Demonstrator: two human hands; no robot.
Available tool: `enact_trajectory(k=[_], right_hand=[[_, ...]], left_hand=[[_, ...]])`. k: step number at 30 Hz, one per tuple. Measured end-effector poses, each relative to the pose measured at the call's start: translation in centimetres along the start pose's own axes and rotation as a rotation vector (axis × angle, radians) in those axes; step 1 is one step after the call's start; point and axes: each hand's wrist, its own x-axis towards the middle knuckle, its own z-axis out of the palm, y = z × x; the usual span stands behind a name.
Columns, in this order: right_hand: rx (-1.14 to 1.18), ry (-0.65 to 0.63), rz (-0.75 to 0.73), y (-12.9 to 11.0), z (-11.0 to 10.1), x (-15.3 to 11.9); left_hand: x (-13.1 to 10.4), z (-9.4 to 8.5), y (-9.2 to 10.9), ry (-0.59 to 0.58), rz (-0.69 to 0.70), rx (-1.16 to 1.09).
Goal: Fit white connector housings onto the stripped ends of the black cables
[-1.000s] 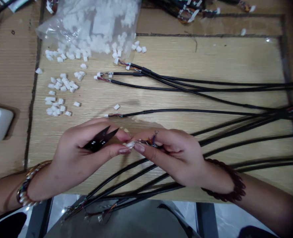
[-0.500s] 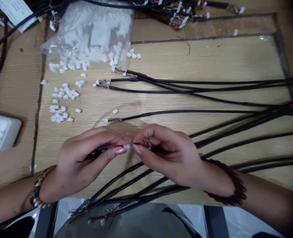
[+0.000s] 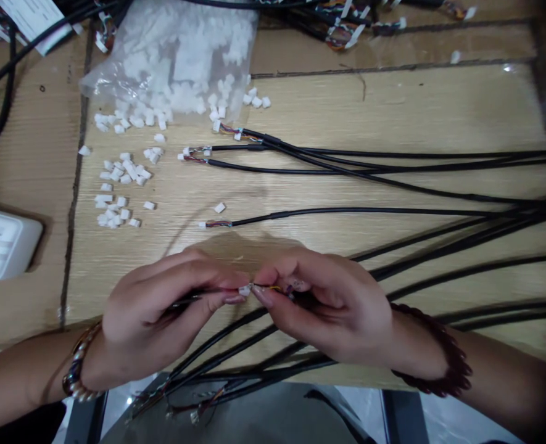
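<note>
My left hand (image 3: 175, 308) pinches a small white connector (image 3: 244, 290) between thumb and forefinger, near the front of the board. Part of a dark, thin item shows inside its curled fingers; I cannot make out what it is. Right beside it, my right hand (image 3: 319, 302) is closed on thin coloured wires (image 3: 275, 288), with its fingertips against the connector. The fingertips of both hands almost touch. Above them a black cable (image 3: 310, 211) with a white end lies on the board, and a loose white connector (image 3: 219, 208) is near that end.
A clear bag (image 3: 184, 61) of white connectors lies at the back, with loose connectors (image 3: 136, 169) in front of it. Several black cables (image 3: 393, 166) run to the right. More cables (image 3: 249, 364) pass under my hands to the front edge. A white device (image 3: 7, 243) is at far left.
Both hands have come slightly lower in the view, still together at the connector. The right hand has also shifted a little to the right. The whole scene has moved slightly with the camera.
</note>
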Motion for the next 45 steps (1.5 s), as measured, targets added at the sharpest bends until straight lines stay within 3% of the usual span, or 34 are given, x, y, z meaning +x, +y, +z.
enact_trajectory(k=[4, 15, 23, 30, 45], right_hand=[[-0.039, -0.017, -0.035, 0.0, 0.0, -0.1], [-0.124, -0.008, -0.081, 0.0, 0.1, 0.0], [-0.017, 0.035, -0.012, -0.1, 0.0, 0.5], [-0.043, 0.075, 0.002, 0.2, 0.3, 0.2], [-0.085, 0.069, 0.054, -0.3, 0.2, 0.1]], left_hand=[[-0.1, -0.4, 0.1, -0.055, 0.032, 0.043], [0.1, -0.6, 0.3, -0.074, 0.027, 0.027], [-0.3, 0.8, -0.3, 0.076, -0.161, -0.081], [-0.1, 1.2, -0.5, 0.057, -0.252, -0.228], [0.9, 0.9, -0.1, -0.043, -0.62, -0.621]])
